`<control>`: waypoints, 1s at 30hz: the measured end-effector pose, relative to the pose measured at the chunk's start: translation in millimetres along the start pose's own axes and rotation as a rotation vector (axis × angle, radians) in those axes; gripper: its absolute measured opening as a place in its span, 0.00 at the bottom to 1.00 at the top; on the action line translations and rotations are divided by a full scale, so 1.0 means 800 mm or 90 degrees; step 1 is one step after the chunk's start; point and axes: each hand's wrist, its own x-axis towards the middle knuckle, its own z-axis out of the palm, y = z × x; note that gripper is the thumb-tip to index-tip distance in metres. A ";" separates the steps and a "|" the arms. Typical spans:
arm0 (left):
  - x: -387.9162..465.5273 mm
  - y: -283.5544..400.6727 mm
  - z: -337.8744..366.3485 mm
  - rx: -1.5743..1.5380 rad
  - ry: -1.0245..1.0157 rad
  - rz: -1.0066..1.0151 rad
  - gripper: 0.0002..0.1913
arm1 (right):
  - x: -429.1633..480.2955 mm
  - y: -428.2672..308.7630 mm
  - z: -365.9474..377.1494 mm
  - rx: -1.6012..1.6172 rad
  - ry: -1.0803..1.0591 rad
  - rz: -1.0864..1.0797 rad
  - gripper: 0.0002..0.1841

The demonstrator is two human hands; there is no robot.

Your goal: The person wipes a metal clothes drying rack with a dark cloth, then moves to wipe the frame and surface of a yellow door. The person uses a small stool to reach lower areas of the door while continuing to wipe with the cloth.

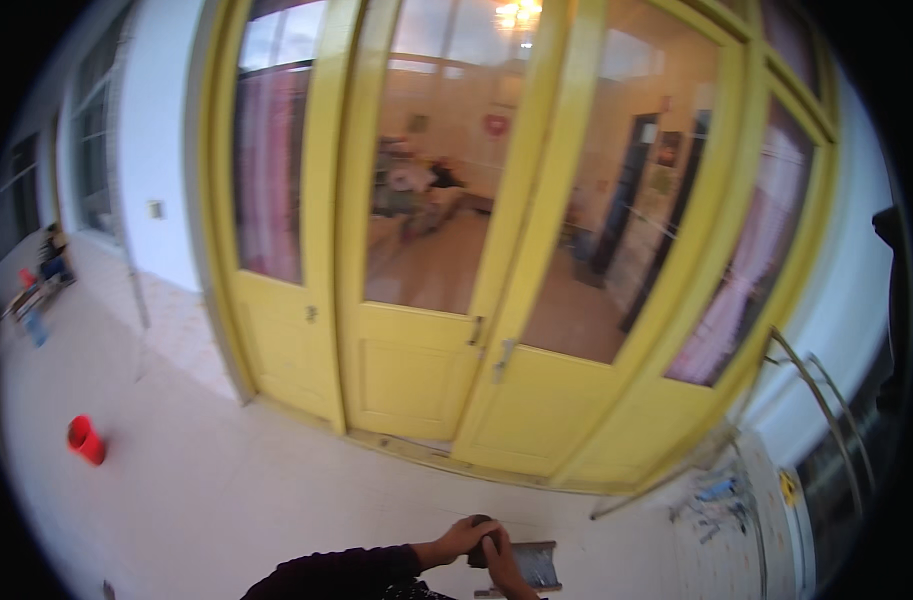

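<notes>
Low in the picture my left hand (456, 541) reaches in from a dark sleeve and grips a dark brown object (480, 555), whose kind I cannot tell. On its other side my right hand (501, 559) closes around the same object, so both hands meet on it. Behind and to the right of my hands lies a small frame with wooden end bars and a grey sheet (535, 564) between them, partly hidden by my right hand.
Yellow glazed double doors (411, 367) rise ahead. A red bucket (87, 441) stands on the pale floor at left. Farther back a person (55, 255) sits low by the wall. At right are a metal rail (820, 397) and scattered small items, one a blue object (717, 491).
</notes>
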 end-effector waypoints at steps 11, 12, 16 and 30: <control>0.007 0.083 -0.083 -0.099 0.115 -0.002 0.23 | 0.193 0.021 0.013 0.427 -0.369 0.251 0.22; 0.001 0.083 -0.100 -0.065 0.149 -0.004 0.22 | 0.206 0.029 0.021 0.496 -0.402 0.261 0.22; -0.047 0.074 -0.204 -0.047 0.261 -0.035 0.19 | 0.270 0.031 0.072 0.456 -0.366 0.334 0.21; -0.290 0.135 -0.672 -0.200 0.623 0.178 0.12 | 0.582 -0.303 0.468 -0.079 0.143 -0.495 0.40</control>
